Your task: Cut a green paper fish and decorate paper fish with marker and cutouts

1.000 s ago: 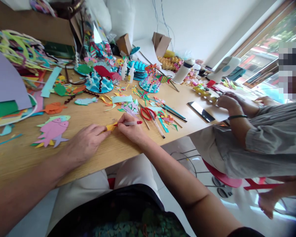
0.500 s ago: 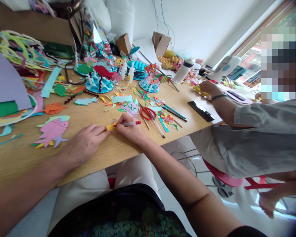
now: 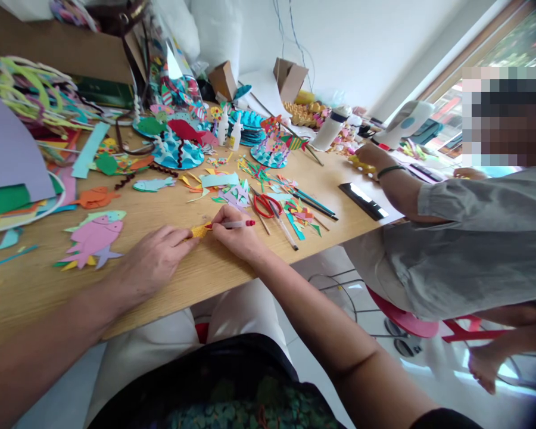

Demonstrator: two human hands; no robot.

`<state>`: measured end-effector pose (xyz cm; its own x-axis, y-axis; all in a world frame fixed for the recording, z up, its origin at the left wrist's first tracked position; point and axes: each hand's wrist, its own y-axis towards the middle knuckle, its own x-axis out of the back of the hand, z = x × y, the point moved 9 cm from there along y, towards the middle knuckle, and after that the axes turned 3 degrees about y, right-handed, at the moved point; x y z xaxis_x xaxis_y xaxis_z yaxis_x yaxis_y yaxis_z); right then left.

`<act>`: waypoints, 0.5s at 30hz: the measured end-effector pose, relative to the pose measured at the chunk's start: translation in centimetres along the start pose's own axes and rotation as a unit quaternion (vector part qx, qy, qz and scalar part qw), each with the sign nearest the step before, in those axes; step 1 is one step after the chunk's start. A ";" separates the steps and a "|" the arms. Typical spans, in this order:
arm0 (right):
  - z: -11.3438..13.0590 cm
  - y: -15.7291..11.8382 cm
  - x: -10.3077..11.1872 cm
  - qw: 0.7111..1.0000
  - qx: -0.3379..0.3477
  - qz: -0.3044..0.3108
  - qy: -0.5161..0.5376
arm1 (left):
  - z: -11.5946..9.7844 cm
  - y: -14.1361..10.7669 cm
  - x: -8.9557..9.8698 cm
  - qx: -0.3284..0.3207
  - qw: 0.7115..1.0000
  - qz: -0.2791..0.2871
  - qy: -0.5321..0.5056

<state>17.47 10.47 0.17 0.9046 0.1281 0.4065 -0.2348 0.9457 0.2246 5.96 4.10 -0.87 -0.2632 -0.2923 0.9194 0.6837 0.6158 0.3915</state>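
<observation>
My right hand (image 3: 236,237) is closed around a red marker with a whitish barrel (image 3: 236,224), its red tip on a small yellow paper cutout (image 3: 200,230). From the left, the fingers of my left hand (image 3: 152,259) pinch the edge of that cutout against the wooden table; part of it is hidden under the fingertips. Left of my left hand lies a stack of paper fish, a pink one (image 3: 98,235) on top. Red-handled scissors (image 3: 268,207) lie just beyond my right hand, beside a clear pen (image 3: 289,229).
Paper scraps (image 3: 232,193) and pencils (image 3: 315,202) lie past my hands. Behind them stand blue fish-decorated bases (image 3: 178,156) and white glue bottles (image 3: 236,134). At right, a co-worker in a grey shirt (image 3: 473,238) reaches toward a yellow item (image 3: 362,167) near a black case (image 3: 363,201).
The view has shifted slightly. My hands keep the same hold on the cutout and the marker. The co-worker's head and upper body have moved a little to the left.
</observation>
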 end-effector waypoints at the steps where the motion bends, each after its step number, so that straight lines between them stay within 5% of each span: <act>1: 0.1 0.0 -0.1 1.000 -0.001 0.002 -0.004 | 0.0 0.0 0.0 0.000 1.000 0.000 -0.001; 15: 0.1 0.0 -0.1 1.000 -0.013 0.007 -0.027 | -0.3 0.0 0.2 -0.018 1.000 -0.014 0.012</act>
<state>17.30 10.37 0.22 0.8806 0.1264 0.4567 -0.2382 0.9512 0.1961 6.13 3.84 -0.65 -0.2671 -0.3261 0.9068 0.6999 0.5812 0.4151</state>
